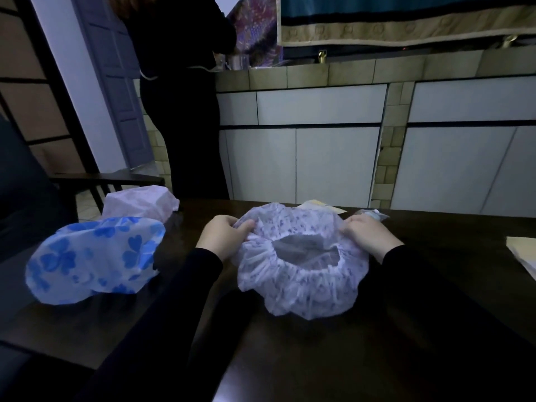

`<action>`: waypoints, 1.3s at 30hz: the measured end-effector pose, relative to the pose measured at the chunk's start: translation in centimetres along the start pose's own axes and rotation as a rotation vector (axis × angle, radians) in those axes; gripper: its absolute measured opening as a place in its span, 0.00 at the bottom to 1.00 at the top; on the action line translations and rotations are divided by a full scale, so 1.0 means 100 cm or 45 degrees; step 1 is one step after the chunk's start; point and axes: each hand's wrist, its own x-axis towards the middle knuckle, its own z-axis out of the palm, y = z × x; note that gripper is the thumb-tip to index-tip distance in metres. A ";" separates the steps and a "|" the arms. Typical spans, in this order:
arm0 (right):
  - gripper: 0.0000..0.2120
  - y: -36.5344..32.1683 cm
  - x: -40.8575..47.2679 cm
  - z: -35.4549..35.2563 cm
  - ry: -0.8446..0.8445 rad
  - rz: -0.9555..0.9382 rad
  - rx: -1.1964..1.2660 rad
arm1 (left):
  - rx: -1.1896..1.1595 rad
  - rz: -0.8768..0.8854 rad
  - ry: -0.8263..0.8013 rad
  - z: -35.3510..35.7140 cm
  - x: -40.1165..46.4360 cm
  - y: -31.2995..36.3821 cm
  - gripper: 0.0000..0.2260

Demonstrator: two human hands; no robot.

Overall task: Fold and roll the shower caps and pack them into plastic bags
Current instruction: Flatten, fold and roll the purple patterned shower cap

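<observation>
Left hand [224, 235] and right hand [366, 235] on purple shower cap [301, 274], opening upward.

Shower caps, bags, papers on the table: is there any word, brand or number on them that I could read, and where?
None can be read.
Purple-print cap, held by the left hand and right hand: only a pattern.
Blue cap: heart-like shapes, no letters.
Pink cap: faint pattern only.
Small packet and papers on the table: too blurred to tell.
</observation>
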 end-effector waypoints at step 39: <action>0.12 -0.006 -0.037 -0.015 -0.099 -0.449 -0.480 | -0.181 0.351 -0.465 0.035 -0.033 0.027 0.26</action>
